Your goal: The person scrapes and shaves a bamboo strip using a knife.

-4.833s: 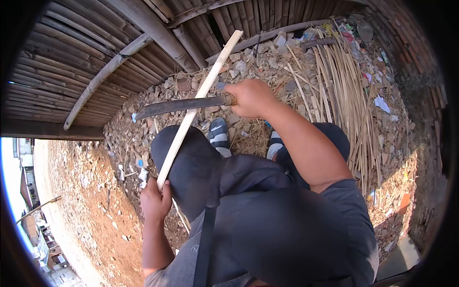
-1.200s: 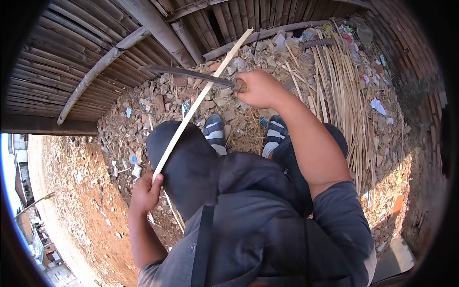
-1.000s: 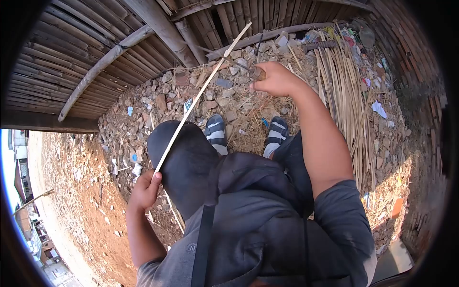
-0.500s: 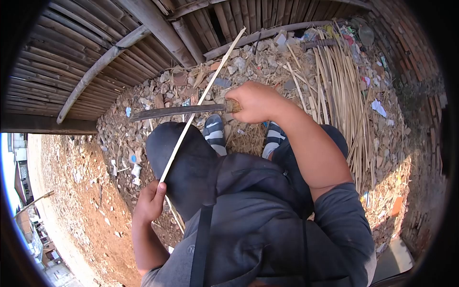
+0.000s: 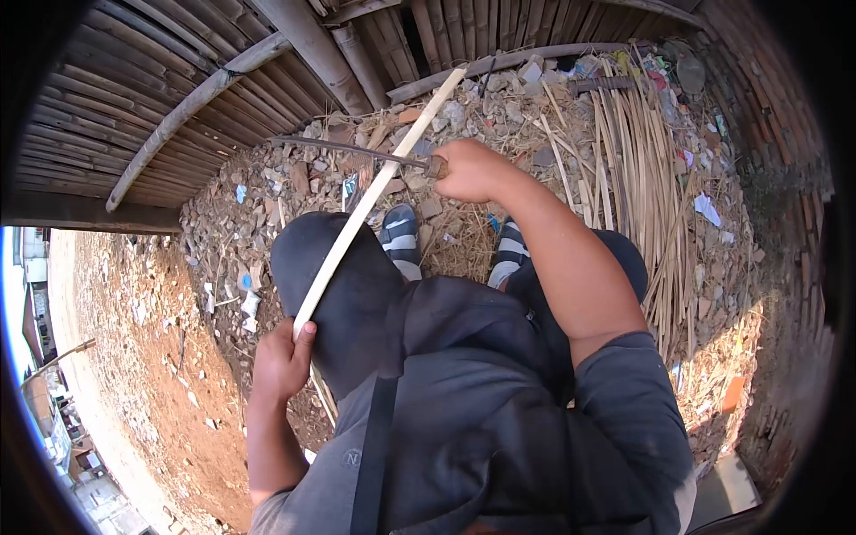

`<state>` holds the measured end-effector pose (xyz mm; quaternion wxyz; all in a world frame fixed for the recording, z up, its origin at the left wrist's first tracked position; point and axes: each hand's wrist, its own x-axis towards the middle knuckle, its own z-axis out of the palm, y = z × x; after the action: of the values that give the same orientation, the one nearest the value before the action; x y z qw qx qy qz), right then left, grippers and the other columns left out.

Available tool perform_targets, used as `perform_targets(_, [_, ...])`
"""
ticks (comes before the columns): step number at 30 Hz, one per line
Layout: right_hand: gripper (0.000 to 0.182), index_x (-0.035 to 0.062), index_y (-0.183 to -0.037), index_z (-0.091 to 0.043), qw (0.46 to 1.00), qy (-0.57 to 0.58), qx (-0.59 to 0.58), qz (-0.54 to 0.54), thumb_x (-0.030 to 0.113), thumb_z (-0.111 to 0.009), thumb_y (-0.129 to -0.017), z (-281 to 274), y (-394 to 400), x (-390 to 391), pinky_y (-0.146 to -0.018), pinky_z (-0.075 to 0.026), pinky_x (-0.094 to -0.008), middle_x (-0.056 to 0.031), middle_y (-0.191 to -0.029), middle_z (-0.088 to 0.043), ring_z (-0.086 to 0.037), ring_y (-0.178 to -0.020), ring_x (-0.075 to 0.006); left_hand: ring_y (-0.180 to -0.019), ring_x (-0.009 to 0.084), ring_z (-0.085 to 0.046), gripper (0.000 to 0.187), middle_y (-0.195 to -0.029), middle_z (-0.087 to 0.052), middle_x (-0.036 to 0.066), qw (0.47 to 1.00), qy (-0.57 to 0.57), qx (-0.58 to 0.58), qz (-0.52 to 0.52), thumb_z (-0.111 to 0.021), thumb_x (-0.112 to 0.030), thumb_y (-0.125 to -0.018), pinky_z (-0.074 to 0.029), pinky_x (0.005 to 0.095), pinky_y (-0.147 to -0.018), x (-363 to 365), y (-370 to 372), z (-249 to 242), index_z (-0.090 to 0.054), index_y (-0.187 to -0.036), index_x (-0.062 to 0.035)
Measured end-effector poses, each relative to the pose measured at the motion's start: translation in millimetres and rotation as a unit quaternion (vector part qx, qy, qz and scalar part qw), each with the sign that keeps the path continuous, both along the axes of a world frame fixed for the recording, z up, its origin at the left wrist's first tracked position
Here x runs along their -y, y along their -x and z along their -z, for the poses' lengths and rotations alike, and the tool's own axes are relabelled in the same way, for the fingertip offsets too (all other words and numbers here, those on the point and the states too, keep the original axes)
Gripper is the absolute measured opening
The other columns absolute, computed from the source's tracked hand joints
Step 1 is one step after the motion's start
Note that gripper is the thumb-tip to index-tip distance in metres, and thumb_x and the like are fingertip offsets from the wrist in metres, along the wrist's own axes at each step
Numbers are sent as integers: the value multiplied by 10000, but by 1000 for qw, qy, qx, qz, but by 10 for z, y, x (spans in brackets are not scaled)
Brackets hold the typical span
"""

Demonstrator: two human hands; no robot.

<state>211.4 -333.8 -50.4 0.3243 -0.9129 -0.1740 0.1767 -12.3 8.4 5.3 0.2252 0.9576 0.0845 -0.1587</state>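
A long pale bamboo strip (image 5: 357,218) runs slantwise across my dark-clad knee, its broad face showing. Its lower part is in my left hand (image 5: 285,357), with the thumb pressed on it. My right hand (image 5: 473,171) is wrapped round the short handle of a long machete (image 5: 352,150). The blade points left and crosses the strip near its upper part, seen nearly edge-on. Whether the blade cuts into the strip cannot be made out.
Many split bamboo strips (image 5: 637,169) lie on the rubble at the right. A bamboo wall (image 5: 116,116) stands at the upper left, a brick wall (image 5: 785,178) at the right. My sandalled feet (image 5: 401,239) rest on stones and straw.
The machete has moved up along the strip, and its blade has turned from flat to nearly edge-on. The strip has rolled to show a wider face. My right hand has risen slightly.
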Motion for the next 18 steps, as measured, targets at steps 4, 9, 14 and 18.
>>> perform_targets(4, [342, 36, -1032, -729, 997, 5, 67, 23, 218, -694, -744, -153, 255, -100, -823, -553, -488, -234, -946, -726, -696, -919, -422, -590, 358, -569, 577, -623, -568, 207, 999, 41, -15, 7, -553, -497, -1049, -455, 462, -598, -108, 3, -5, -579, -822, 33])
perform_targets(9, [373, 32, -1070, -735, 996, -41, 12, 82, 227, -708, -753, 16, 12, 67, -845, -566, -470, -241, -936, -729, -704, -934, -420, -594, 323, -566, 574, -627, -570, 200, 998, 65, -27, -7, -554, -488, -1053, -465, 449, -613, -48, -35, 31, -581, -817, 35])
perform_targets(14, [308, 31, -995, -726, 997, -22, 59, 50, 222, -699, -756, -140, 222, -61, -805, -562, -490, -233, -908, -725, -704, -901, -419, -597, 322, -566, 565, -632, -580, 192, 998, 47, 8, 31, -547, -484, -1057, -466, 449, -613, -140, 6, 44, -585, -823, 30])
perform_targets(18, [357, 55, -1060, -741, 995, 50, 82, -32, 224, -706, -747, -261, 309, -104, -806, -562, -507, -237, -918, -726, -704, -898, -425, -613, 268, -536, 559, -640, -556, 162, 995, 97, -18, 26, -526, -478, -1070, -456, 420, -619, -182, 11, 83, -577, -831, 26])
